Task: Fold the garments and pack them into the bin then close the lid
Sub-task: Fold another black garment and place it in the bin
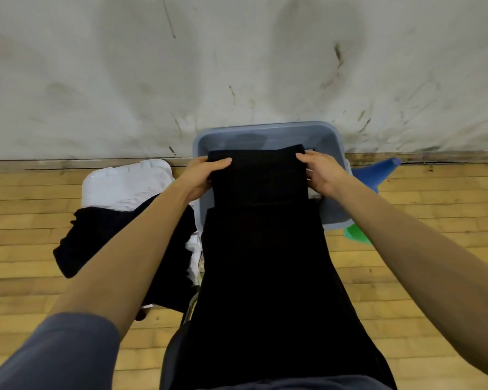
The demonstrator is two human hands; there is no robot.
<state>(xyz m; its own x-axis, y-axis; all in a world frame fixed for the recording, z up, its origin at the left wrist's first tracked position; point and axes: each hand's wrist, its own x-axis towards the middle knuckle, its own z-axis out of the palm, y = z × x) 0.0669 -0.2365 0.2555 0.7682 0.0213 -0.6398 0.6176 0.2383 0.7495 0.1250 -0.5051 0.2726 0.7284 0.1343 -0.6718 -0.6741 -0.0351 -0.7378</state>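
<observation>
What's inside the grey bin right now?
A folded black garment, gripped at its sides by the left hand and right hand, sits over the grey bin. Behind it, bare grey inner wall shows. Anything beneath the garment is covered.

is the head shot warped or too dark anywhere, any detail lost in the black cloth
Head view: wide-angle warp, the wall-floor seam bows and the forearms balloon toward the corners; light is even, no glare; the black garment is so dark that its folds barely read; left hand and right hand gripping it over the bin look sharp enough.
</observation>
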